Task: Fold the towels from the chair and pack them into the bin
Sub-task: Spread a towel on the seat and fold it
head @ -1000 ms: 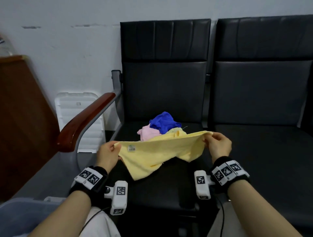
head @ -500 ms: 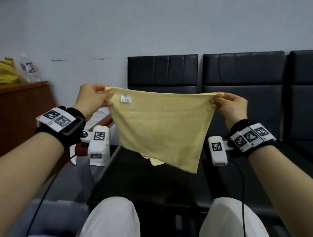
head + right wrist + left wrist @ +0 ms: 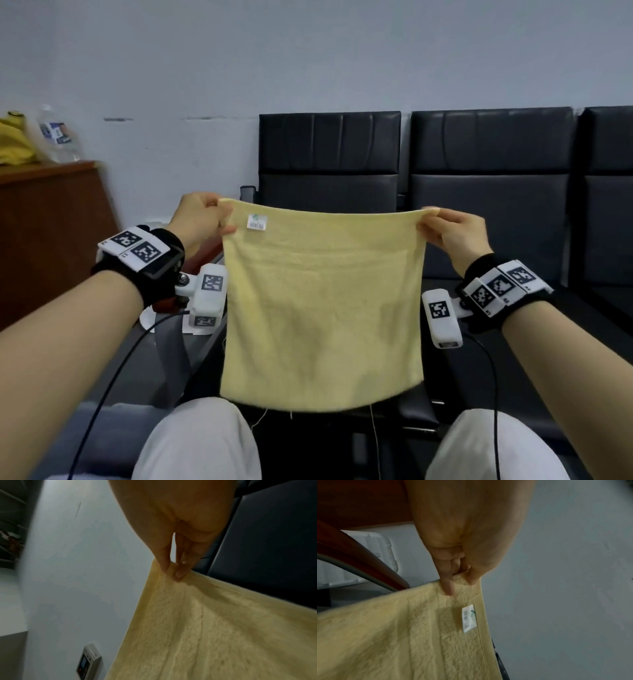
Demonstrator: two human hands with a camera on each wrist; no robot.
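A pale yellow towel point(image 3: 322, 308) hangs flat and spread out in front of me, with a small white label near its top left corner. My left hand point(image 3: 219, 219) pinches the top left corner point(image 3: 458, 584) between thumb and fingers. My right hand point(image 3: 431, 219) pinches the top right corner point(image 3: 173, 572) the same way. The towel's lower edge hangs above my knees. It hides the seat of the black chair point(image 3: 329, 150) behind it, so the other towels are out of sight. A bit of the grey bin point(image 3: 102, 442) shows at the lower left.
More black chairs point(image 3: 489, 192) stand in a row to the right. The chair's brown armrest point(image 3: 361, 563) and a white plastic lid point(image 3: 375, 545) are at the left. A wooden cabinet point(image 3: 48, 233) with a water bottle point(image 3: 56, 137) stands further left. My knees in white trousers point(image 3: 191, 445) are at the bottom.
Both hands have lifted the yellow towel off the chair and stretched it out. Since half a second ago it has dropped a little and now hangs square and flat.
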